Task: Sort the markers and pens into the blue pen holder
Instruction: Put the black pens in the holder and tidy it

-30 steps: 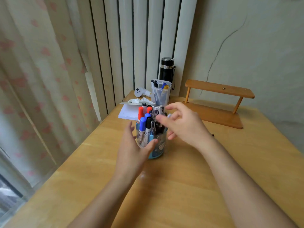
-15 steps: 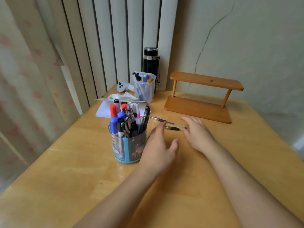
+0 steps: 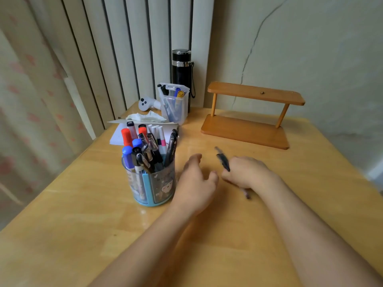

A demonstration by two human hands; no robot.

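Beyond the hands: a low two-tier wooden shelf (image 3: 251, 116) is standing against the cracked wall. Further left, a black insulated bottle (image 3: 181, 73) is rising behind a clear plastic box (image 3: 175, 105). A white controller (image 3: 147, 103), crumpled tissue (image 3: 146, 117) and white paper (image 3: 118, 136) are lying nearby.

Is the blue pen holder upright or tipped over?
Upright: the round blue pen holder stands on its base on the wooden table, markers pointing up.

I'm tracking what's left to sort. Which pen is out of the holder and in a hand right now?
The black pen gripped in the right hand, held above the table. All the other pens and markers stand upright in the blue pen holder or the clear box behind.
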